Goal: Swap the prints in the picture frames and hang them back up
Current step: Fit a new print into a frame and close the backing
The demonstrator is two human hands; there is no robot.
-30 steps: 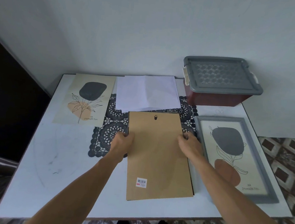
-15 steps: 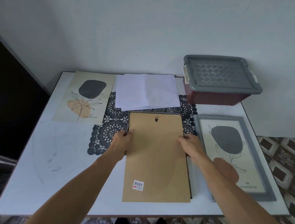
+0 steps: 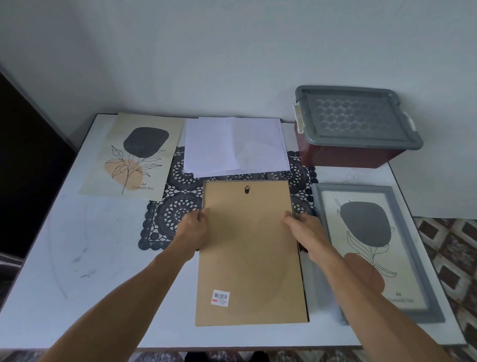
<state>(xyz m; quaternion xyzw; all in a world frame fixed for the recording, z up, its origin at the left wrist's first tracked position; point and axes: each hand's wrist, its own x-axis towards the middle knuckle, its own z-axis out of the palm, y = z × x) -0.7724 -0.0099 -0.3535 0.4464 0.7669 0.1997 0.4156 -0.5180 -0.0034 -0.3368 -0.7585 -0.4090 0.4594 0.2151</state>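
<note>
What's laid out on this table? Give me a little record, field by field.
Left hand: holds left edge of brown backing board
Right hand: holds its right edge
Board details: hanger hook at far end, barcode sticker at near end
Loose print: flat, far left
White sheets: far middle, overlapping black lace mat
Grey frame: botanical print inside, right of board
Storage box: lidded, far right

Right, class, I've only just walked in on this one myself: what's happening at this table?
A person is partway through swapping framed prints. The left hand and the right hand grip the side edges of a brown backing board, which lies hanger-side up on the table, partly over a black doily. A loose print lies at the far left; the grey frame on the right holds another. Nothing hangs on the wall yet.
</note>
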